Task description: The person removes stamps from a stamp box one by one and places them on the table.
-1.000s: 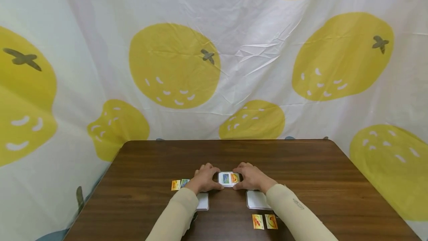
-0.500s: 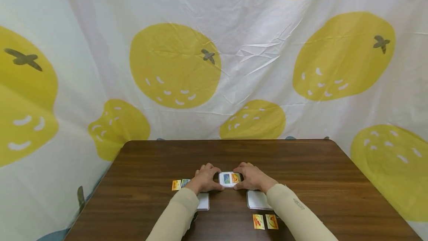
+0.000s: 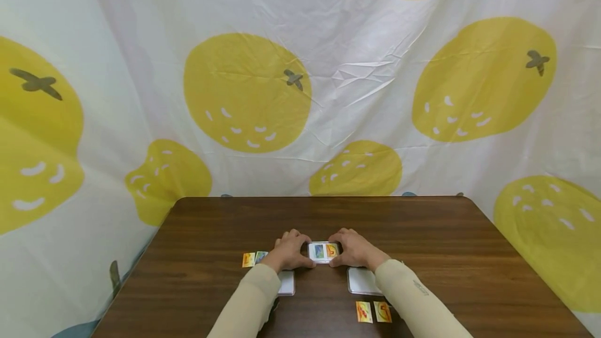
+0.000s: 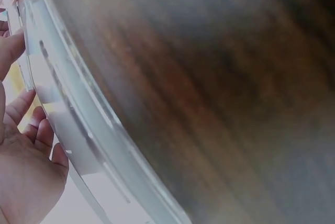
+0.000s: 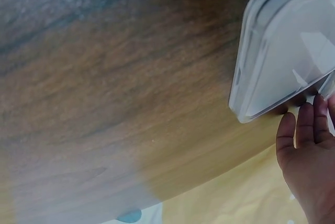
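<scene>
A small clear-edged case [image 3: 312,252] lies sideways near the middle of the table, a blue-green card [image 3: 320,251] and an orange card [image 3: 332,251] showing on its white face. My left hand [image 3: 290,252] holds its left end between thumb and index finger. On the right end, my right hand [image 3: 353,249] grips in the same way, thumb at the near corner. The left wrist view has the left fingers [image 4: 44,135] behind a nearer white case [image 4: 89,109]. Another white case [image 5: 293,46] overlaps the right hand's fingertips in the right wrist view.
On the brown table [image 3: 319,218], white cases lie under each forearm, left [image 3: 286,283] and right [image 3: 362,280]. Orange [image 3: 249,260] and blue-green [image 3: 261,256] cards sit beyond the left sleeve. Two orange cards [image 3: 363,312] lie near the right sleeve. A lemon-print cloth [image 3: 357,108] hangs behind.
</scene>
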`<move>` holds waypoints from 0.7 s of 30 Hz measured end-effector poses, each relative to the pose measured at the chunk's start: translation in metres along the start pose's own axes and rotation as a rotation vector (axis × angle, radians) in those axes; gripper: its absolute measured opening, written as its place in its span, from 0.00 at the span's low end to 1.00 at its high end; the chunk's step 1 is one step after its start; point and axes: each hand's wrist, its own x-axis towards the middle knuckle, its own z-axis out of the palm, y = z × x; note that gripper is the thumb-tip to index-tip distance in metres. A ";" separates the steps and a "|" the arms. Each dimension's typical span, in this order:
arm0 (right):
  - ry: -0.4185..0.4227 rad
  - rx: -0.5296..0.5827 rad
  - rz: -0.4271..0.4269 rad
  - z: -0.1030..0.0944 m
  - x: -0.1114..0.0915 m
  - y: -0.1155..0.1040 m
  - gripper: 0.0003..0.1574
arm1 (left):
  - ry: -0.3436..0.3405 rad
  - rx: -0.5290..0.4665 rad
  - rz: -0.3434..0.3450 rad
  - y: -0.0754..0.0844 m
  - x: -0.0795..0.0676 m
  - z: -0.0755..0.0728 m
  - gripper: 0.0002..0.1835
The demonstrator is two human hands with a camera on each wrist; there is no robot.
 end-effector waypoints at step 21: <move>0.020 0.048 -0.036 0.002 0.001 0.003 0.34 | 0.012 -0.007 -0.010 0.002 -0.001 0.000 0.32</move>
